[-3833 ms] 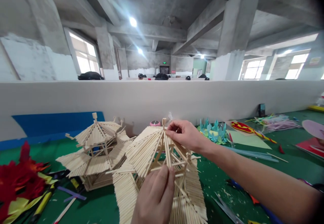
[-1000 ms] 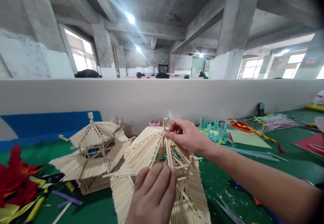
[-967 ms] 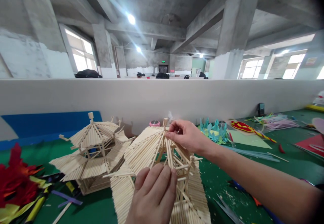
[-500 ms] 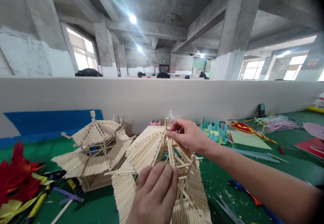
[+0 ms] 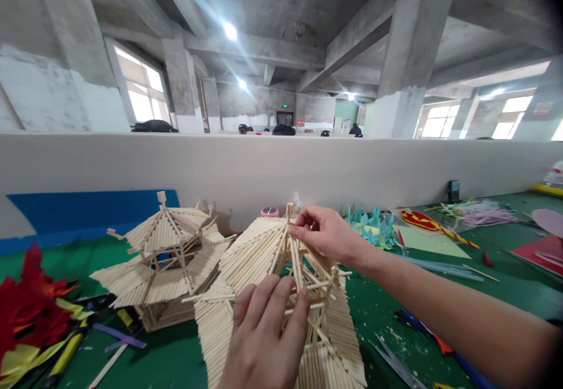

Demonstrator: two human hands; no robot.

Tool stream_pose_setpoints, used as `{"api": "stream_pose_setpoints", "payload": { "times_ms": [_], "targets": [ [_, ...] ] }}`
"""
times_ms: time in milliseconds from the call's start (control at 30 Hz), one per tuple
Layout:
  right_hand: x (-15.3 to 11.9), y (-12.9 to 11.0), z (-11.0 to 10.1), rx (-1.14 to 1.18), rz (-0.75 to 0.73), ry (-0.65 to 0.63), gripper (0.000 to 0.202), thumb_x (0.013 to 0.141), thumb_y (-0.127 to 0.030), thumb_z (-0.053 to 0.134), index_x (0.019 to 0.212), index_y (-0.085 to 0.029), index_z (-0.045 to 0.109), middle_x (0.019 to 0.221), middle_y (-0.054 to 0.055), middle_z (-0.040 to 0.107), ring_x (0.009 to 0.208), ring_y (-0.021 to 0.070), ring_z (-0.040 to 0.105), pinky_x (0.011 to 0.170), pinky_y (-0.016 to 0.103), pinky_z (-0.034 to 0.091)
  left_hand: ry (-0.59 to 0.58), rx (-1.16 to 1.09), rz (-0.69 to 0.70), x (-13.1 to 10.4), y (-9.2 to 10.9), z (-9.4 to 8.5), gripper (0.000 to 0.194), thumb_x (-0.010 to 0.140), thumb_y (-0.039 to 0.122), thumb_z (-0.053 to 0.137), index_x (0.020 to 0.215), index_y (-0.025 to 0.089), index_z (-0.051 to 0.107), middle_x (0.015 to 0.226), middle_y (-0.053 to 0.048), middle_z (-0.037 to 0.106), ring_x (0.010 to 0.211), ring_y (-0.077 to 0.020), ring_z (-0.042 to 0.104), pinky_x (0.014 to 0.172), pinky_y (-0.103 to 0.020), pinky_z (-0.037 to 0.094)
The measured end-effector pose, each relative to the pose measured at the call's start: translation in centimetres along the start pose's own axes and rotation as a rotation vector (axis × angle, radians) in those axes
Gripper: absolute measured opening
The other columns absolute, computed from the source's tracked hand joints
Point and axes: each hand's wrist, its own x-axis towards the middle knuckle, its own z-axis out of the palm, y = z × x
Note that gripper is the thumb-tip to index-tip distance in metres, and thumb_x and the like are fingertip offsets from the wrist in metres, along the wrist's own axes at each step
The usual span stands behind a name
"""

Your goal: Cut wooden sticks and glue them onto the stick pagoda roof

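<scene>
A model pavilion (image 5: 246, 263) of thin wooden sticks stands in front of me, its tiered roof part covered and part bare frame. My right hand (image 5: 323, 230) pinches at the roof's peak, thumb and index finger closed around the upper end of a wooden stick (image 5: 297, 266) that slopes down the bare side. My left hand (image 5: 268, 333) lies over the front lower edge of the upper roof, fingers spread a little and touching the sticks. Its fingertips are partly hidden against the model. Left of it stands a second stick pavilion (image 5: 169, 260) with a complete-looking roof.
Scissors (image 5: 398, 362) and a blue-handled tool (image 5: 417, 321) lie at right on the green table (image 5: 519, 295). Behind are a turquoise paper crown (image 5: 373, 230) and pastel strips (image 5: 488, 210). Red paper pieces (image 5: 33, 301) sit at left; a white partition (image 5: 264, 172) runs across the back.
My left hand's fingers have loosened and spread slightly, shifting a little left on the roof edge. The right hand stays at the peak.
</scene>
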Motion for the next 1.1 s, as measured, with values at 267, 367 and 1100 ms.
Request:
{"api": "stream_pose_setpoints", "payload": {
  "times_ms": [267,367,1100],
  "targets": [
    [-0.5,-1.2,-1.9,-0.173,-0.116,-0.033,0.017,0.081,-0.033,0.05,0.082,-0.017,0.056,0.072,0.0,0.056,0.059,0.0102,0.047,0.054,0.023,0.038,0.131,-0.053,-0.054,0.0,0.3,1.0,0.022,0.079,0.009,0.046,0.09,0.012,0.064,0.091,-0.013,0.064,0.093,-0.027,0.052,0.078,-0.042,0.035],
    [-0.9,-2.8,-3.4,-0.273,-0.259,-0.138,0.01,0.077,-0.021,0.056,0.086,-0.02,0.061,0.081,0.0,0.058,0.064,0.0096,0.048,0.061,0.023,0.038,0.15,-0.059,-0.048,-0.3,0.3,1.3,0.021,0.079,0.01,0.046,0.091,0.012,0.064,0.092,-0.013,0.064,0.093,-0.0275,0.052,0.079,-0.042,0.036],
    [0.4,-7.5,-2.0,-1.18,-0.953,-0.702,0.02,0.075,-0.015,0.061,0.057,-0.02,0.06,0.067,-0.002,0.064,0.067,0.0156,0.05,0.05,0.032,0.022,0.131,-0.019,-0.118,0.1,0.8,1.0,0.023,0.084,0.014,0.043,0.08,0.015,0.066,0.087,-0.011,0.068,0.091,-0.0247,0.054,0.08,-0.039,0.035]
  ]
}}
